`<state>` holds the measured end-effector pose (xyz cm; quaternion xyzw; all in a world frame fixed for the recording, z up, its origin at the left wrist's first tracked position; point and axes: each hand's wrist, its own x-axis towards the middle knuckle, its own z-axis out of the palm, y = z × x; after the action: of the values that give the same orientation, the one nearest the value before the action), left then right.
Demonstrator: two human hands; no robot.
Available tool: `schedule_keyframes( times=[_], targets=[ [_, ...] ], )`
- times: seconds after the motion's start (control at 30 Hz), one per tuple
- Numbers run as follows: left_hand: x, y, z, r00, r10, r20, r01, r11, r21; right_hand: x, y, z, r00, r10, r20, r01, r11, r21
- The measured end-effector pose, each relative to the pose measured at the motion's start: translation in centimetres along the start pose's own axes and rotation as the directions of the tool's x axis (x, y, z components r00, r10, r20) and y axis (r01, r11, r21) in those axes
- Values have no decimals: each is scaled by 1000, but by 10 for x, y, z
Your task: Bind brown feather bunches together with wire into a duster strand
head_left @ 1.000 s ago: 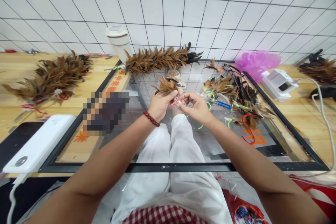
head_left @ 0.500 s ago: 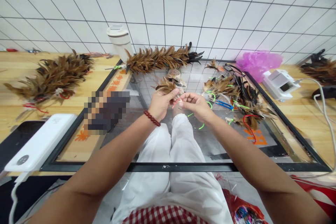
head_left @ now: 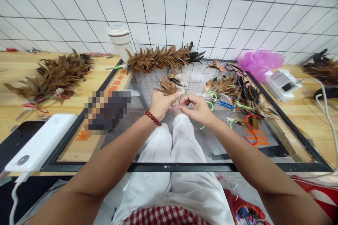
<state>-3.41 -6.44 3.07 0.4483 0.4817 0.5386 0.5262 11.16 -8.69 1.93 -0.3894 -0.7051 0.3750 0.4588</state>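
My left hand (head_left: 161,105), wearing a dark red bead bracelet (head_left: 152,118), is closed above the glass tabletop with its thumb and fingers pinched. Just to its right, my right hand (head_left: 196,109) pinches too. A thin red string (head_left: 174,107) shows between the two sets of fingertips; the fingers hide most of it. Right beyond my left hand lies a small bunch of brown feathers (head_left: 167,85) with pale fluffy ends. Whether that bunch touches my fingers, I cannot tell.
A long feather garland (head_left: 158,59) lies along the back, beside a white cup (head_left: 120,40). Loose feathers (head_left: 224,86), blue thread snips (head_left: 224,104) and green and red cords are on the right. A power bank (head_left: 42,142) lies left, a white device (head_left: 283,84) right.
My right hand has turned slightly and its fingertips have shifted a little, with the red string between the hands. My left hand is almost where it was.
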Motion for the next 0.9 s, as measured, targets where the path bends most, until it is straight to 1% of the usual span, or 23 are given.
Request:
schedule_keyframes(
  times=[0.07, 0.17, 0.23, 0.3, 0.37, 0.43, 0.53, 0.63, 0.7, 0.77, 0.83, 0.9],
  targets=[
    [2, -1, -1, 1000, -3, -8, 3, 1000, -22, 1, 2, 0, 998, 65, 3, -65, 989, 131],
    [5, -4, -3, 999, 29, -23, -30, 998, -46, 3, 6, -1, 980, 195, 37, -196, 921, 337],
    [6, -6, -4, 997, 72, -7, -72, 997, -41, 4, 9, -2, 962, 269, 43, -263, 877, 403],
    [5, -7, -3, 993, 117, 25, -117, 993, -6, 5, 11, -2, 954, 294, 62, -294, 872, 391],
    [2, -7, -2, 986, 156, 68, -158, 987, 31, 4, 13, -2, 954, 285, 97, -301, 893, 335],
    [-1, -6, -1, 977, 176, 118, -182, 982, 42, 3, 15, -1, 954, 280, 107, -299, 911, 283],
    [-3, -9, -1, 970, 176, 168, -184, 982, 36, 2, 17, 1, 956, 281, 90, -294, 922, 252],
    [-2, -15, -2, 973, 148, 179, -154, 988, 20, 1, 19, 2, 957, 273, 97, -289, 922, 257],
    [0, -18, -2, 981, 117, 155, -113, 993, -35, 2, 22, 2, 960, 274, 52, -278, 924, 261],
    [1, -20, -2, 984, 67, 163, -51, 994, -97, 3, 25, 1, 960, 275, -48, -254, 931, 264],
    [0, -20, -1, 972, 10, 234, 10, 996, -85, 3, 29, 0, 951, 271, -152, -226, 939, 259],
    [0, -20, 0, 953, -34, 300, 39, 999, -9, 4, 32, 0, 947, 231, -222, -177, 955, 239]
  ],
)
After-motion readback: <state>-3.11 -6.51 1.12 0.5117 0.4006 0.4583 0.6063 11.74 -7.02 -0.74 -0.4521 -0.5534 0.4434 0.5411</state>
